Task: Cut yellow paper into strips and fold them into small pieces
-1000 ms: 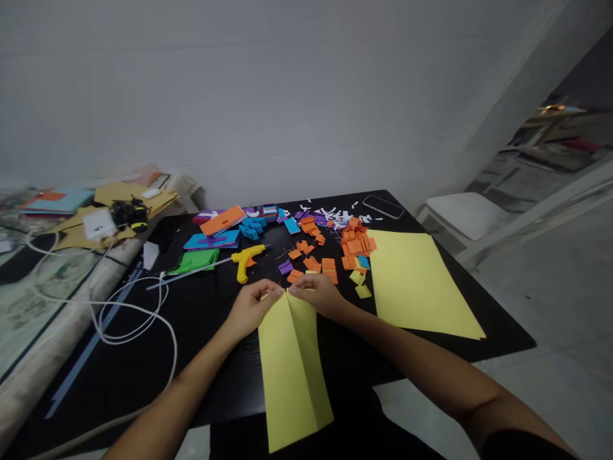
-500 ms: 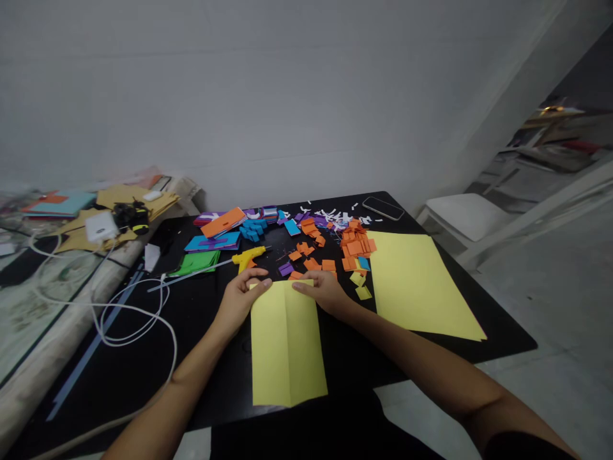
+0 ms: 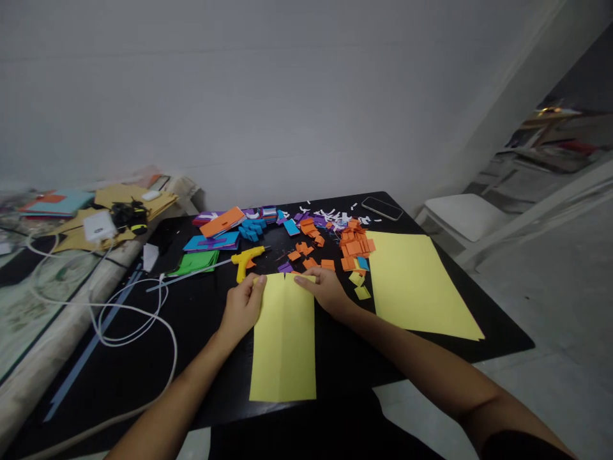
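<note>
Two hands, left (image 3: 242, 305) and right (image 3: 327, 291), pinch yellow paper (image 3: 283, 345) (smooth, creased, oblong).

Over the black table's (image 3: 215, 364) near edge, our left hand (image 3: 242, 305) and right hand (image 3: 328, 292) hold a creased yellow sheet (image 3: 283, 342).

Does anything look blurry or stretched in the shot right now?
Head view: softly smeared bags and papers at far left; the chair looks stretched at right; dim, greyish light on the wall; the yellow sheet fairly clear.
</note>
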The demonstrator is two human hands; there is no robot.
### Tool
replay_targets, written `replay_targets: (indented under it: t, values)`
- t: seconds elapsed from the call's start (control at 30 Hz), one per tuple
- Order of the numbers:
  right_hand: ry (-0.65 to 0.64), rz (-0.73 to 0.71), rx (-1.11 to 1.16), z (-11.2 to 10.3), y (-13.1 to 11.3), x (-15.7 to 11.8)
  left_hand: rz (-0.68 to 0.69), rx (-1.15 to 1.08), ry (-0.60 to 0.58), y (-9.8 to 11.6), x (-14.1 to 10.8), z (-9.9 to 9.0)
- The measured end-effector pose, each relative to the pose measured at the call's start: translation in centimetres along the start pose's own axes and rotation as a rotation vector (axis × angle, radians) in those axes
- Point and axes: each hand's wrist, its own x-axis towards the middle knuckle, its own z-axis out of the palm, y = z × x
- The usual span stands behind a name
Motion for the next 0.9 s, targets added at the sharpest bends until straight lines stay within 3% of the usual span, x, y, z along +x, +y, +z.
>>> replay_targets:
  t: [0.47, 0.67, 0.77, 0.9]
  values:
    - [0.053, 0.008, 0.057, 0.4, 0.2, 0.1, 0.014, 0.046, 0.085, 0.1, 0.0, -0.2]
    - [-0.139, 0.122, 0.266, 0.5, -0.3, -0.3, -0.017, -0.027, 0.129, -0.1, 0.4, -0.6]
    - [-0.173, 0.163, 0.343, 0.6, -0.4, -0.4, -0.065, -0.122, 0.135, -0.3, 0.6, -0.6]
    - [-0.114, 0.154, 0.317, 0.5, -0.5, -0.4, -0.240, -0.427, 0.062, 0.0, 0.9, -0.3]
